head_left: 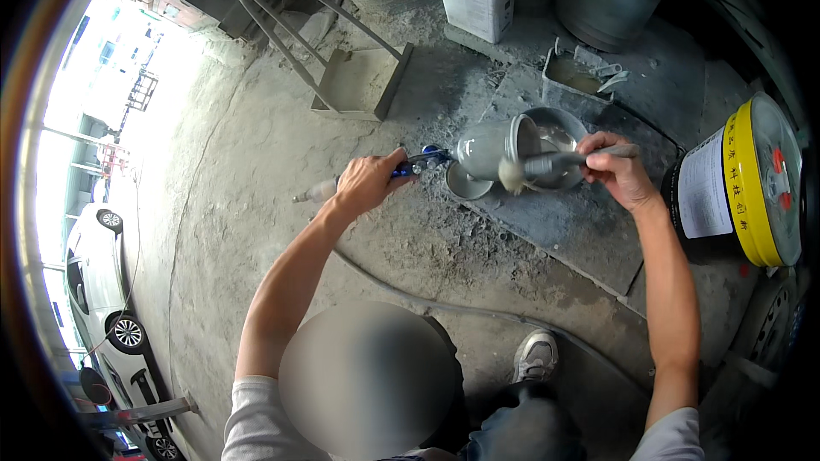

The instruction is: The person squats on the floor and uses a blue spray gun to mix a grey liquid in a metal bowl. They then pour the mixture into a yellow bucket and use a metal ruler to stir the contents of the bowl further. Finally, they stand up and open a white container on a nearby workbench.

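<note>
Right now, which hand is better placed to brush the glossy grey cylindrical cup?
Probably the right: the right hand holds the grey-handled, pale-bristled brush, which overlaps the cup in view. The left hand is occupied gripping the blue spray gun.

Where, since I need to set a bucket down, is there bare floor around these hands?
Widest: the concrete floor left of the left hand, bordered by the white car and the looped-handle tray. Crowded: around the right hand, where brush, gray cup and bowl bunch together, near the rectangular container and yellow-banded pail.
</note>
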Available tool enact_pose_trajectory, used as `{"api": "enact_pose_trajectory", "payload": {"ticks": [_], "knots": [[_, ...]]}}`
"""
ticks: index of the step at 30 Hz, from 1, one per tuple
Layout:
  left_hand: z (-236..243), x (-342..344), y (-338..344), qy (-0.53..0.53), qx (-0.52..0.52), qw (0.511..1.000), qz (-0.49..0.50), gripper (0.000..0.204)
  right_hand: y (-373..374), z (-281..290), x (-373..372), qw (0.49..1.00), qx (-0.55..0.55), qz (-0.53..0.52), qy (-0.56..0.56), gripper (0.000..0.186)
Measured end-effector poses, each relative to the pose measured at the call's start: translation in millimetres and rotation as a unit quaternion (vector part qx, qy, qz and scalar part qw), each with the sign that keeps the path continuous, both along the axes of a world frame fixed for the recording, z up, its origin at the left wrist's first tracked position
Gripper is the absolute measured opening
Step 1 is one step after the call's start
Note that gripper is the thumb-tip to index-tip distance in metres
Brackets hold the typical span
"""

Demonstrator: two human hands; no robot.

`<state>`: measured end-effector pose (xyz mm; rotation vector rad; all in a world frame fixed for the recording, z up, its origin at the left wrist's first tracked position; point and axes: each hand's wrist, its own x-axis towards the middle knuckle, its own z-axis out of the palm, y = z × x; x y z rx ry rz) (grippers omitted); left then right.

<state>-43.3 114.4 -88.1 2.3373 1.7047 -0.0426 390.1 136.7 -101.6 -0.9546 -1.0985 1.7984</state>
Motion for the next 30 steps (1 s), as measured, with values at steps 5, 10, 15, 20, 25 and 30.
{"api": "enact_pose_trajectory", "payload": {"ticks": [5,10,15,20,25,30], "knots": [[-2,-14,3,0.005,0.029,0.999,0.012,0.034,20,2,18,0.983,0.046,-0.092,-0.154,0.017],[-6,-21,-11,0.013,-0.004,0.999,0.048,0.032,20,-45,-10,0.884,0.173,-0.046,-0.432,0.023],[-15,-24,-7,-0.019,0.020,0.999,0.035,0.032,7,-58,-7,0.839,0.280,-0.068,-0.462,0.023],[-17,-35,-7,-0.021,-0.002,0.999,0.036,0.032,-4,-34,2,0.910,0.250,-0.056,-0.325,0.027],[-16,-29,-1,-0.031,-0.018,0.999,-0.012,0.030,-23,42,-3,0.940,0.264,0.038,-0.210,0.030],[-19,1,-4,-0.064,-0.008,0.998,-0.005,0.029,0,12,-62,0.900,0.326,0.061,-0.284,0.039]]}}
